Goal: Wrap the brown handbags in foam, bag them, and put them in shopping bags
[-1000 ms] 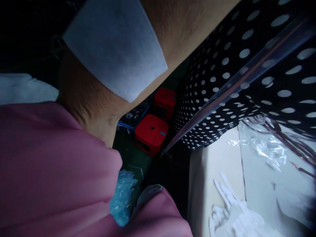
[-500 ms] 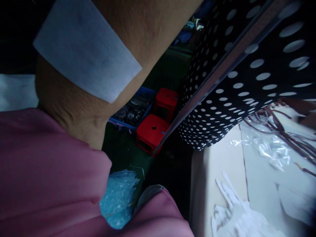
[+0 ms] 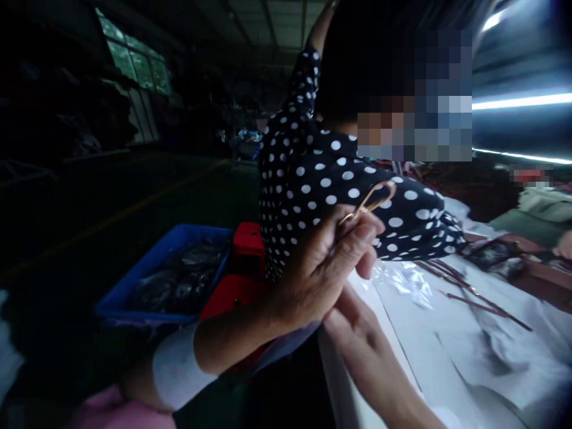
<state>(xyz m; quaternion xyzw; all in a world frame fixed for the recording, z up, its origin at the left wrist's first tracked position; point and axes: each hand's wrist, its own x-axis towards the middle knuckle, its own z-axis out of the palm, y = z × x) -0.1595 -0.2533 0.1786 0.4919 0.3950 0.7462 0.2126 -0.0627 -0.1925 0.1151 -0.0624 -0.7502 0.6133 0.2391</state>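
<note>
My left hand (image 3: 324,268) is raised in front of me, its fingers pinched on a small gold metal clasp (image 3: 370,201) whose loop sticks up above my fingertips. A white patch (image 3: 176,372) wraps that forearm. Just below and behind it, my right hand (image 3: 357,336) reaches up from the lower right. Its fingertips are hidden behind my left hand, so I cannot tell what it holds. Both hands hover over the left edge of a white table (image 3: 451,363).
A co-worker in a dark polka-dot top (image 3: 313,173) sits close beside the table. Clear plastic bags (image 3: 402,283) and thin brown straps (image 3: 473,298) lie on it. On the dark floor at left stand a blue crate (image 3: 152,268) of dark parts and red stools (image 3: 232,292).
The view has swung up from the floor and my lap to the room and the co-worker. My left arm has dropped from across the view, and both hands now show with the clasp.
</note>
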